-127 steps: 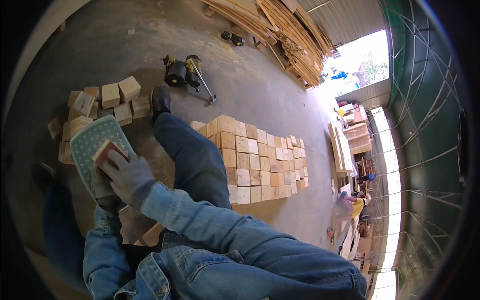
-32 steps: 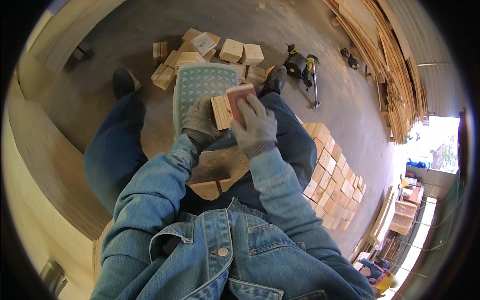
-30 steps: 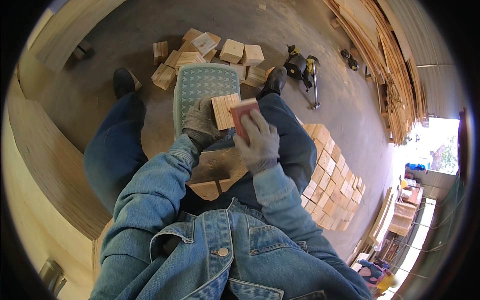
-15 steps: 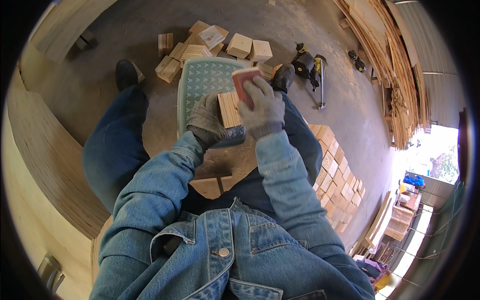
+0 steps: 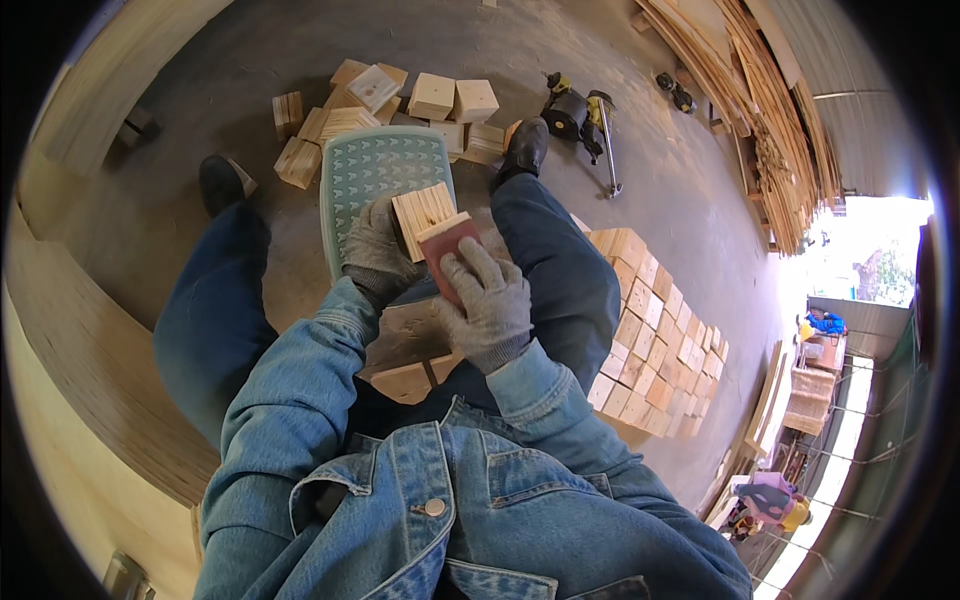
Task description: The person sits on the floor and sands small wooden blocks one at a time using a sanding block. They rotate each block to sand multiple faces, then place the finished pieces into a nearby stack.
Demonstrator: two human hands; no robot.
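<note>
My left hand (image 5: 374,245), in a grey knit glove, is closed round the side of a pale wooden block (image 5: 422,207) with a striped, layered face. The block is held over a light green plastic stool (image 5: 372,160) with a raised pattern on its top. In my gloved right hand (image 5: 488,308) is a reddish-brown sanding block (image 5: 445,258) with a pale wooden edge. Its far end overlaps the near right corner of the wooden block; whether the two touch, I cannot tell.
Loose wooden blocks (image 5: 350,95) lie on the floor beyond the stool. Yellow-and-black power tools (image 5: 575,115) sit past my right boot (image 5: 526,145). Beside my right leg stands a stack of wooden blocks (image 5: 650,345). Long timber strips (image 5: 765,130) are piled at far right.
My right hand has brought the sanding block nearer to me, from beyond the wooden block's top right to its near corner. The whole view has shifted somewhat.
</note>
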